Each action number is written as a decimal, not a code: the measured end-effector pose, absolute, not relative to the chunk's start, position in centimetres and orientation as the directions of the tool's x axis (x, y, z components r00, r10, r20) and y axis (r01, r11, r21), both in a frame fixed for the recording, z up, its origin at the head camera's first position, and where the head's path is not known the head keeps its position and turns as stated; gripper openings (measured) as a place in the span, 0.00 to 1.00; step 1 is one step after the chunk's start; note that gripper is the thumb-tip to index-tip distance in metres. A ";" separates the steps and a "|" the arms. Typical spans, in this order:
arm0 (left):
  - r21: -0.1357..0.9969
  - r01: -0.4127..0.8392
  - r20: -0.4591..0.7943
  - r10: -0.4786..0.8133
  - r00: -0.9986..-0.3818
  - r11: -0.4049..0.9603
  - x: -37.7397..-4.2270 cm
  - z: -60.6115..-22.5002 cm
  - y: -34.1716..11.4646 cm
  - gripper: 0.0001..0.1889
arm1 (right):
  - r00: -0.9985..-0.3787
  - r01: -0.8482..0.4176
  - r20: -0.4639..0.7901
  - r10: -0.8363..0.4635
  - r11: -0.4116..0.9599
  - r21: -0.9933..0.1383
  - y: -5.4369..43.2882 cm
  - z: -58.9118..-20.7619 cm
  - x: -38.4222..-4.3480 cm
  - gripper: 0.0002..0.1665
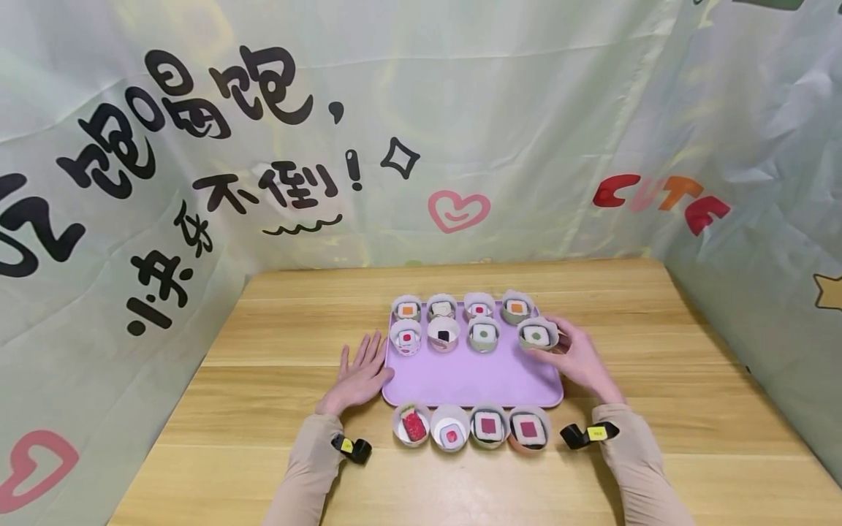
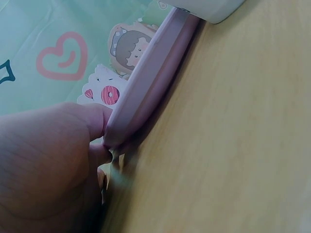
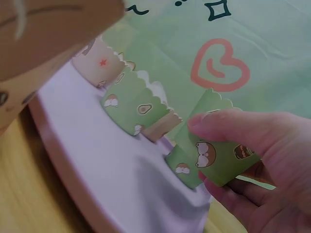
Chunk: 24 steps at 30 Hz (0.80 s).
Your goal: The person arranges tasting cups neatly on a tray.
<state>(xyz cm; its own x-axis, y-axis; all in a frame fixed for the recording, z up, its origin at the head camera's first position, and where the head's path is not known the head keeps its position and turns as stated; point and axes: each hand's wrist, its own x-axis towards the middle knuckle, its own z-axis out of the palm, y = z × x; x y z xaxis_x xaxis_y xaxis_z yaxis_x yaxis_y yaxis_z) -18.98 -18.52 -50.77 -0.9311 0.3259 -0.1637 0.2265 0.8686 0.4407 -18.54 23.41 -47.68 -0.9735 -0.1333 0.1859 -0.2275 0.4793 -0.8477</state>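
My right hand (image 1: pixel 580 359) grips a green paper cup (image 3: pixel 208 156) at the tray's right side, thumb on the near side and fingers behind. A white square piece with a green centre (image 1: pixel 536 335), like toy sushi, sits in that cup. In the right wrist view the cup is tilted and appears raised over the tray. My left hand (image 1: pixel 358 377) rests by the left edge of the lilac tray (image 1: pixel 460 380), fingers spread. Its thumb (image 2: pixel 99 119) touches the tray's rim in the left wrist view.
Two rows of paper cups with sushi-like pieces stand on the tray's far half, among them a green cup (image 1: pixel 483 343) and a white one (image 1: pixel 406 343). Another row, including a cup with a red-topped piece (image 1: pixel 411 432), stands in front. Printed cloth (image 1: pixel 526 131) hangs behind the wooden table (image 1: pixel 243 409).
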 end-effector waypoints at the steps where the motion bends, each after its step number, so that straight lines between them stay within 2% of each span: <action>1: 0.438 0.227 -0.164 0.326 -0.931 0.870 -19.0 -50.7 -18.5 0.35 | -0.975 -0.219 0.175 -0.136 0.476 -0.852 23.3 -47.7 -18.5 0.40; 14: 0.444 0.220 -0.172 0.324 -0.930 0.868 -18.9 -50.7 -18.5 0.36 | -0.967 -0.254 0.205 -0.150 0.554 -0.793 22.8 -48.4 -18.8 0.37; 24: 0.454 0.225 -0.159 0.327 -0.932 0.862 -18.9 -50.7 -18.5 0.36 | -0.960 -0.277 0.224 -0.165 0.643 -0.714 22.6 -48.9 -18.9 0.40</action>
<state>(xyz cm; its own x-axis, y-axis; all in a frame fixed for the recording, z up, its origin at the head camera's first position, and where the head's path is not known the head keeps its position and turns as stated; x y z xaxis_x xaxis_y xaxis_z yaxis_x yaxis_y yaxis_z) -18.91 -18.48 -50.71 -0.9316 0.3271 -0.1587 0.2252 0.8618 0.4545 -18.95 22.63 -48.88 -0.9605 -0.1649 0.2242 -0.2771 0.6432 -0.7138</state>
